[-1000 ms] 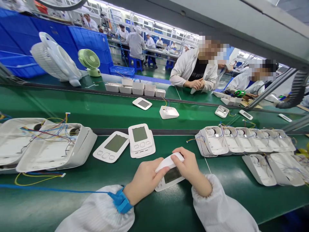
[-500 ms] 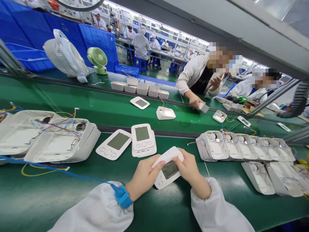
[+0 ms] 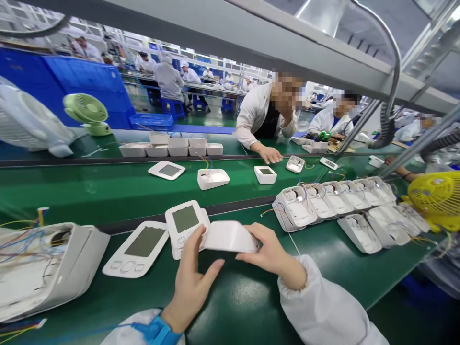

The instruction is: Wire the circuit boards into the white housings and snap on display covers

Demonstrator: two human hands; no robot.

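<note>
A white device (image 3: 230,235) is tilted on edge between my hands, its screen out of sight. My right hand (image 3: 268,249) grips its right end between thumb and fingers. At its left end is my left hand (image 3: 194,273), thumb and fingers spread apart; whether a fingertip touches the device is unclear. Just behind the left fingers, a white panel with a grey screen (image 3: 185,218) lies on another white piece. Left of it rests a second screen panel (image 3: 140,247) with button outlines. A blue strap (image 3: 158,330) circles my left wrist.
Wired white housings (image 3: 68,273) stand at the left, and a row of more (image 3: 296,206) at the right. Across the green bench (image 3: 237,306) a co-worker's hand (image 3: 269,153) is near a small device (image 3: 265,175). A yellow fan (image 3: 436,199) is far right.
The view has turned right. The device has been tilted up, hiding its screen, and my left hand has opened. The co-worker's hand has let go of a white device.
</note>
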